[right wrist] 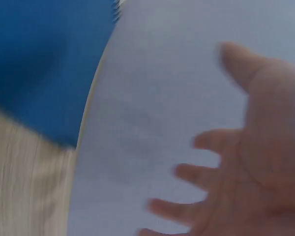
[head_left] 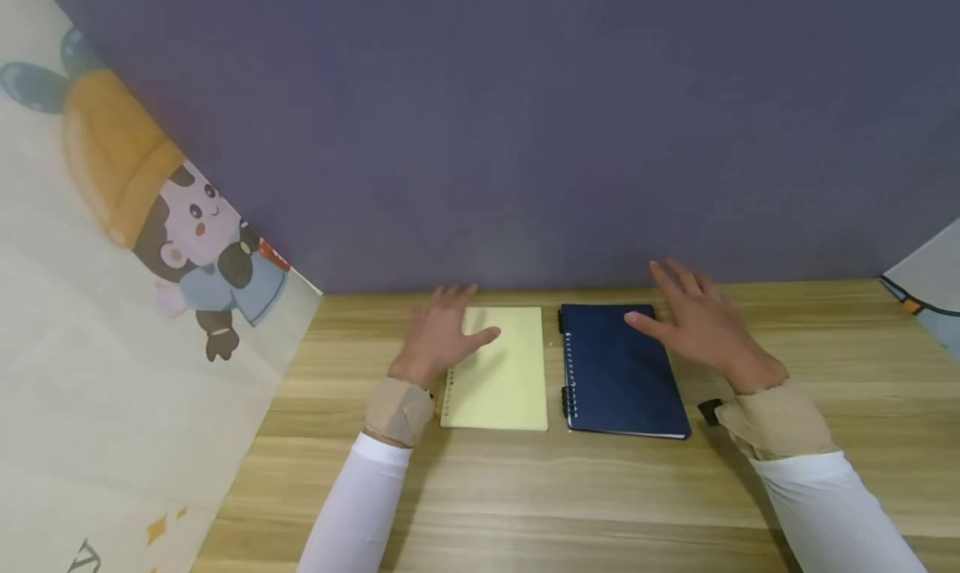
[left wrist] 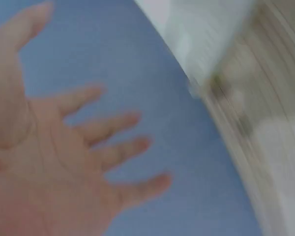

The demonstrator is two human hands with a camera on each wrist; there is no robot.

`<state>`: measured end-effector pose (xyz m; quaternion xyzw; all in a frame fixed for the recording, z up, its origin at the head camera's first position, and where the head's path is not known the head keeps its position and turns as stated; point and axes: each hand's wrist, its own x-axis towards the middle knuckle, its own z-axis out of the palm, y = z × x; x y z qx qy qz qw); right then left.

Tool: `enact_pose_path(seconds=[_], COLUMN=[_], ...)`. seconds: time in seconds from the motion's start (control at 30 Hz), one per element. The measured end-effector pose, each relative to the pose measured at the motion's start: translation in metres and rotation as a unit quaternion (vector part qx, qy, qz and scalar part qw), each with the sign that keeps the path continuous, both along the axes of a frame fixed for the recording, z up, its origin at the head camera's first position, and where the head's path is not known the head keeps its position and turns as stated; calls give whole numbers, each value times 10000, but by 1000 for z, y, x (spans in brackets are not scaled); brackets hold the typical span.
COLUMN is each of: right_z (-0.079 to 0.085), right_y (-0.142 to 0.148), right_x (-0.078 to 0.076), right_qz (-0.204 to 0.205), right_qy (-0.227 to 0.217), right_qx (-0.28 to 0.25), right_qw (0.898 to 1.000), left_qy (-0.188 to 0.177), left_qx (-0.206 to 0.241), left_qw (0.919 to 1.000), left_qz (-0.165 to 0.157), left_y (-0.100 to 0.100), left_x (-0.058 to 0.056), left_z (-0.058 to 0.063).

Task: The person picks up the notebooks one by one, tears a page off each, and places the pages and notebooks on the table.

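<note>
Two spiral-bound notebooks lie side by side on the wooden table. The pale yellow notebook [head_left: 506, 381] is on the left, with its rings along the left edge. To its right is the dark blue notebook [head_left: 618, 373], also with rings at the left and black clips there. My left hand [head_left: 438, 331] hovers over the yellow notebook's upper left, fingers spread and holding nothing. Over the blue notebook's upper right side, my right hand [head_left: 697, 323] has its fingers apart, its thumb overlapping the cover. Both palms appear bare in the left wrist and right wrist views.
A dark grey-blue panel [head_left: 525, 140] rises behind the table's back edge. On the left hangs a white sheet [head_left: 112, 423] with a cartoon figure in an orange hat. The wooden tabletop [head_left: 525, 498] extends in front of the notebooks. Another printed sheet [head_left: 933, 273] borders the right.
</note>
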<state>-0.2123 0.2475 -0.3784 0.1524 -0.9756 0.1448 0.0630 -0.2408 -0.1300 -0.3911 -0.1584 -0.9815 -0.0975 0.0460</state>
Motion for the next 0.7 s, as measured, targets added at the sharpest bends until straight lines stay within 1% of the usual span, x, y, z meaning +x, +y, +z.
enact_pose_path(seconds=[0.07, 0.13, 0.2, 0.27, 0.33, 0.43, 0.5, 0.6, 0.7], right_z=[0, -2, -6, -8, -10, -10, -10, -13, -16], right_y=[-3, -6, -11, -17, -22, -30, -35, -42, -49], right_x=[2, 3, 5, 7, 10, 14, 17, 19, 21], right_qz=[262, 535, 809, 1015, 1230, 1411, 1504, 1573, 1484], right_qy=[-375, -765, -1074, -1429, -1733, -2043, -2113, -2196, -2311], right_qx=[-11, 21, 82, 97, 63, 9, 48, 150, 279], right_qw=[9990, 9956, 9909, 9845, 9771, 9687, 9658, 9627, 9611], left_qy=[-493, -974, -1354, -1590, -1666, -1542, -1457, -1443, -1425], left_qx=[118, 151, 16, -165, -350, -689, -881, -1221, -1531], left_qw=[9980, 9927, 9867, 9817, 9791, 9789, 9791, 9766, 9730], left_qz=[-381, -691, -897, -1036, -1117, -1147, -1116, -1025, -979], left_y=[5, 12, 20, 29, 39, 52, 60, 70, 78], left_x=[4, 8, 15, 23, 31, 41, 47, 55, 60], left_z=[1, 0, 0, 1, 1, 2, 2, 0, -3])
